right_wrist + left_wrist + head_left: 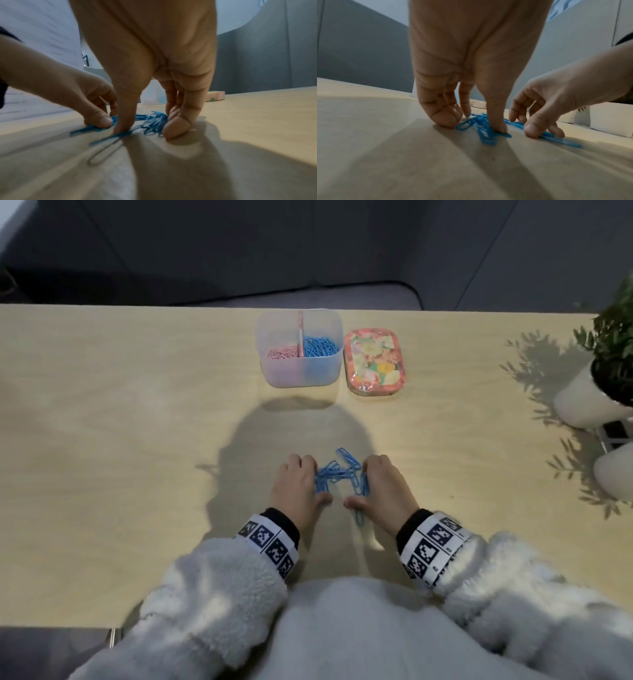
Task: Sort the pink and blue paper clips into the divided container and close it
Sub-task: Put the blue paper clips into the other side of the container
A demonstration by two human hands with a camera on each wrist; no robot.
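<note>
A loose pile of blue paper clips lies on the wooden table, near its front edge. My left hand curls round the pile's left side, thumb and fingertips pressed on clips. Opposite it, my right hand curls round the right side, its thumb pinning a clip. One clip sticks out toward me under that thumb. The translucent divided container stands open at the back, with pink clips in its left half and blue clips in its right half.
The floral lid lies flat just right of the container. A potted plant in a white pot and a second white pot stand at the table's right edge. The table's far edge runs just behind the container.
</note>
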